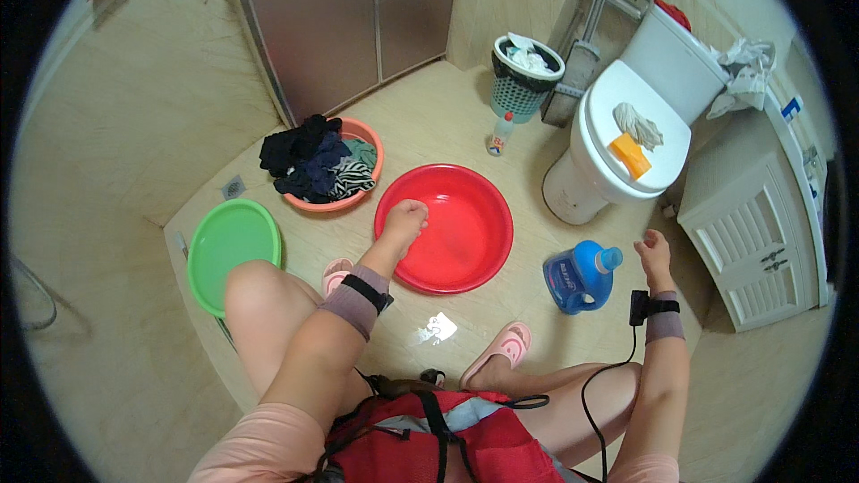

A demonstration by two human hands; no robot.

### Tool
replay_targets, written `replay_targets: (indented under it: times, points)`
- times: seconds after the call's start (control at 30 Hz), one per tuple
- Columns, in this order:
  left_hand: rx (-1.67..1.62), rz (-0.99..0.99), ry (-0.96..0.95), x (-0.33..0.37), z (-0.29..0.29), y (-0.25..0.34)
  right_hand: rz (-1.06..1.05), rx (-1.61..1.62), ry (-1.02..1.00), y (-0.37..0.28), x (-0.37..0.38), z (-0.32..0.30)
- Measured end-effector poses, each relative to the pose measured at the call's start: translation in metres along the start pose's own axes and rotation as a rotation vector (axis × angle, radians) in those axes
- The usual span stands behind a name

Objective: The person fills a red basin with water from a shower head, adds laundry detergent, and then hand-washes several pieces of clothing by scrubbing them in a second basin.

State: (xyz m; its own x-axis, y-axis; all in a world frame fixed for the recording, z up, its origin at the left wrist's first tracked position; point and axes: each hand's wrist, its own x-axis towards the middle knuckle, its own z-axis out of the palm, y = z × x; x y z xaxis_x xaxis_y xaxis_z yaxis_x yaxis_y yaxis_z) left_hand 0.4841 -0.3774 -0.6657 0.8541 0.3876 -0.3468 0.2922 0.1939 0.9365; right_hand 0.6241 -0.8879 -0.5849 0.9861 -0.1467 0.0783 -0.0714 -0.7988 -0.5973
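Over the left rim of a red basin [474, 231] hovers my left hand [407, 222], its fingers curled in with nothing showing in them. The basin is on the floor in front of me and looks to have nothing but red plastic inside. My right hand [655, 256] is raised at the right, fingers loosely bent and apart, holding nothing. Beside it, to the left, a blue detergent bottle [573, 279] with a light blue cap stands on the floor, not touched by the hand.
An orange basin [377, 145] heaped with dark clothes [313, 157] and a green basin [234, 246] are at the left. Farther back are a small red-capped bottle [500, 136], a waste basket [519, 94] and a toilet [591, 148] bearing an orange cloth [630, 156]. A white cabinet [756, 233] stands right.
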Motion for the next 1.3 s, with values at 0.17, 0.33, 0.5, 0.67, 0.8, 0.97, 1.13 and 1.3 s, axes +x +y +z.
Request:
replay_targets:
  times: [0.17, 0.33, 0.5, 0.67, 0.8, 0.97, 1.13, 1.3]
  points:
    - [-0.002, 0.000, -0.057, -0.013, -0.009, 0.003, -0.169, 0.219, -0.009, -0.070, -0.010, -0.003]
    - [-0.031, 0.000, -0.044, -0.026, -0.018, 0.008, -0.335, 0.332, -0.170, -0.146, -0.035, 0.009]
    - [-0.097, -0.015, -0.004, -0.029, -0.035, 0.006, -0.419, 0.339, -0.305, -0.216, -0.079, 0.030]
    - [-0.106, -0.099, 0.049, -0.015, -0.047, -0.012, -0.516, 0.099, -0.365, -0.234, -0.095, 0.055]
    - [-0.173, -0.187, 0.107, 0.007, -0.058, -0.039, -0.513, 0.040, -0.454, -0.224, -0.088, 0.090]
    - [-0.330, -0.376, 0.258, 0.020, -0.077, -0.089, -0.551, -0.052, -0.550, -0.262, -0.084, 0.113]
    - [-0.322, -0.420, 0.260, 0.021, -0.101, -0.100, -0.608, -0.128, -0.612, -0.295, -0.091, 0.131]
    - [-0.489, -0.427, 0.306, 0.040, -0.108, -0.107, -0.540, -0.161, -0.671, -0.290, -0.089, 0.144]
